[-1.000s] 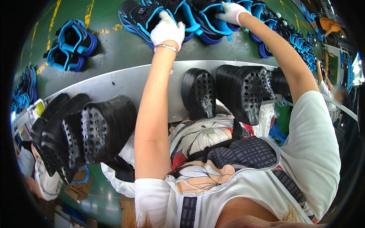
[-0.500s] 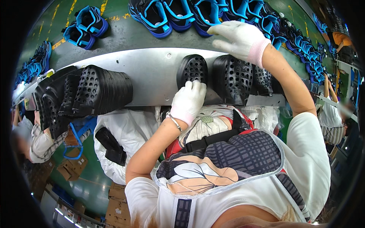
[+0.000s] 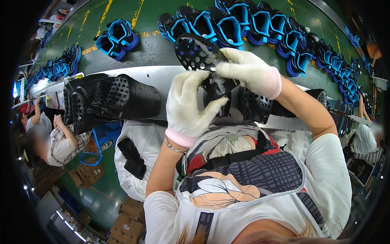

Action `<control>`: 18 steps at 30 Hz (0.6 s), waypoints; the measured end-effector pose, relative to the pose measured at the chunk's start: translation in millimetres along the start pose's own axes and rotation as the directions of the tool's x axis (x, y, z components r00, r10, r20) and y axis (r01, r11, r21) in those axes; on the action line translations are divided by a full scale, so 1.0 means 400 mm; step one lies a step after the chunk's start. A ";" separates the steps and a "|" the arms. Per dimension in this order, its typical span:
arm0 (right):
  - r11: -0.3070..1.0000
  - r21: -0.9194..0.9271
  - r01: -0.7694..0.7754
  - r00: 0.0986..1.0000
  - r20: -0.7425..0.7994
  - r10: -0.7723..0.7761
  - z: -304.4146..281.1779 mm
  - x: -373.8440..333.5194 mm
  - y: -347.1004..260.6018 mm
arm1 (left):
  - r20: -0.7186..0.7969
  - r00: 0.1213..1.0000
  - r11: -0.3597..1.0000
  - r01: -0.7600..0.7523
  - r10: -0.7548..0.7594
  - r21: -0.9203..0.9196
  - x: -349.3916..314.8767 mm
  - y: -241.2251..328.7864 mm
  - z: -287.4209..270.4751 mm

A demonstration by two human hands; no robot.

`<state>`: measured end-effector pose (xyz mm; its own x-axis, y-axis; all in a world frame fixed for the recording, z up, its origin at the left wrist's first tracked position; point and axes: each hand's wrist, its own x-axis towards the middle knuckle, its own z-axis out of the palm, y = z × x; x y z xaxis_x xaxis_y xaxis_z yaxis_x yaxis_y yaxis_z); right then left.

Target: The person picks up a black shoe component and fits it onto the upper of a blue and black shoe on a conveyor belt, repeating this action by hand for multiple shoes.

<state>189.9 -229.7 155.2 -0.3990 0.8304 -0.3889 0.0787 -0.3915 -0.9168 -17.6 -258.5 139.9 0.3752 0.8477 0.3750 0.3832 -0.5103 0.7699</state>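
Both gloved hands grasp one black perforated shoe upper [image 3: 203, 65]: the left hand [image 3: 189, 105] clenches its lower part, the right hand [image 3: 243, 71] pinches its top. A row of black uppers [image 3: 113, 99] lies just beside on the grey ledge [image 3: 162, 77].

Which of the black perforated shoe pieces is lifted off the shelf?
The black perforated piece gripped by both gloved hands, left hand and right hand; the others stay stacked.

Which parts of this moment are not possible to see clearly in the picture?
Head view only:
- Black perforated shoe upper: its lower part hidden behind the left hand and right hand.
- Both palms face away.
- Stack of black uppers: count unclear, overlapping.
- Blue shoes: squeezed small at the fisheye rim.
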 end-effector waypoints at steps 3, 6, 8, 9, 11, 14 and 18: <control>0.873 0.486 -0.041 0.999 0.030 0.031 -0.001 0.030 -0.004 | -0.236 0.951 0.947 0.124 -0.198 -0.296 0.008 -0.067 0.007; 0.725 0.662 -0.189 0.982 0.128 0.139 0.020 0.055 -0.008 | 0.135 0.937 0.197 0.206 -0.322 -0.959 0.039 -0.113 0.028; 0.741 0.618 -0.262 0.964 0.195 0.179 0.027 0.082 0.025 | 0.264 0.911 -0.242 0.192 -0.315 -0.951 0.061 -0.116 0.042; 0.997 0.074 -0.005 0.985 0.170 -0.008 0.002 0.100 0.011 | 0.278 0.905 -0.246 0.203 -0.322 -0.948 0.072 -0.131 0.041; 0.873 -0.449 -0.191 0.979 -0.025 0.202 -0.024 0.121 -0.051 | 0.304 0.889 -0.254 0.224 -0.343 -0.941 0.083 -0.167 0.042; 0.718 -0.696 -0.016 1.000 -0.007 0.016 -0.002 0.113 -0.063 | 0.329 0.785 -0.234 0.238 -0.525 -0.943 0.082 -0.246 0.078; 0.475 -0.858 -0.196 0.980 -0.184 0.073 0.027 0.150 -0.018 | 0.382 0.691 -0.312 0.233 -0.613 -0.921 0.143 -0.262 0.126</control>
<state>155.7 -181.4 139.5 -0.2178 0.8583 -0.4647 0.8993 -0.0085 -0.4372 6.2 -163.9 54.5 0.3471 0.8434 -0.4102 -0.8095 0.4903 0.3231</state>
